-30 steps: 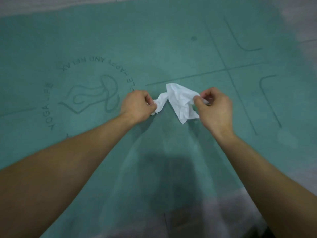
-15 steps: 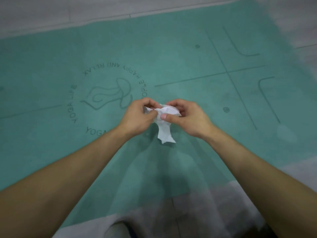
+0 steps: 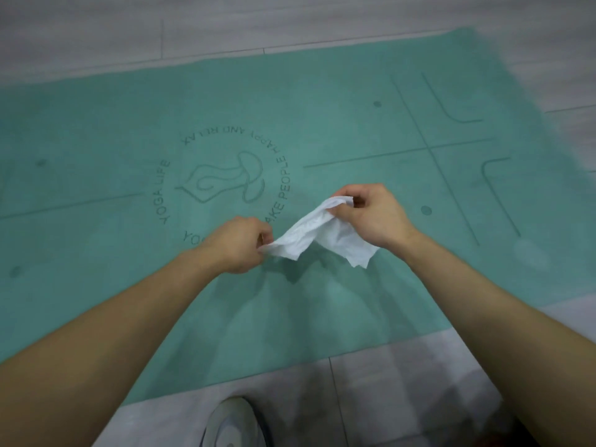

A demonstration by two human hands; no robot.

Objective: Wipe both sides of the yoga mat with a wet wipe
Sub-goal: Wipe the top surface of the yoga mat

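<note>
White, thin and crumpled, the wet wipe (image 3: 322, 233) hung over the flat green foam yoga mat (image 3: 129, 124) on the floor. The left hand (image 3: 237, 245) pinched one corner; the right hand (image 3: 374, 214) pinched another. Pulling too hard could rip it.

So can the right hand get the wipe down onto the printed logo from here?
Probably yes: the right hand and left hand hold the wipe just above the mat, and nothing covers the logo.
</note>
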